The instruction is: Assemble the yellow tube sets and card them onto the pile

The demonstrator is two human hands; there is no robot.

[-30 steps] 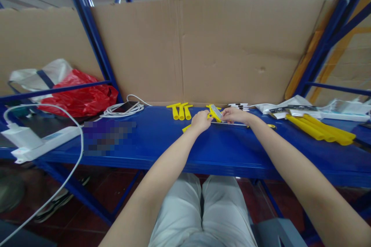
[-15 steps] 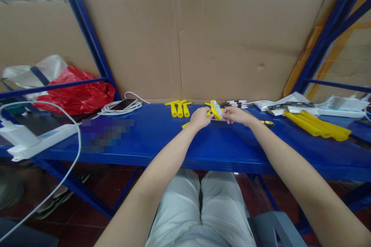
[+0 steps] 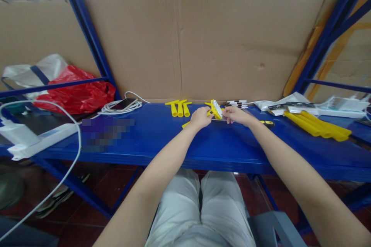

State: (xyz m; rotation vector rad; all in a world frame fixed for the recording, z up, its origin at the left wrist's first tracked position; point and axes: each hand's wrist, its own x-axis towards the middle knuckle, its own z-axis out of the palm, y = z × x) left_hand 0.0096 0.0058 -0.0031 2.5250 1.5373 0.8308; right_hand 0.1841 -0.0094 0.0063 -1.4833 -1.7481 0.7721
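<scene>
Near the back of the blue table (image 3: 162, 141), the left hand (image 3: 201, 118) holds the yellow tool (image 3: 215, 110) in curled fingers that hide part of it. The right hand (image 3: 233, 114) bunches its fingers at the shiny side; I can't tell if they grip.

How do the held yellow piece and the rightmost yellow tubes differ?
The yellow piece shows a silvery face; the yellow tubes look plain. The piece is in the left hand, the right hand at its edge; neither touches the tubes. The tubes look longer than the piece. Both are yellow.
</scene>
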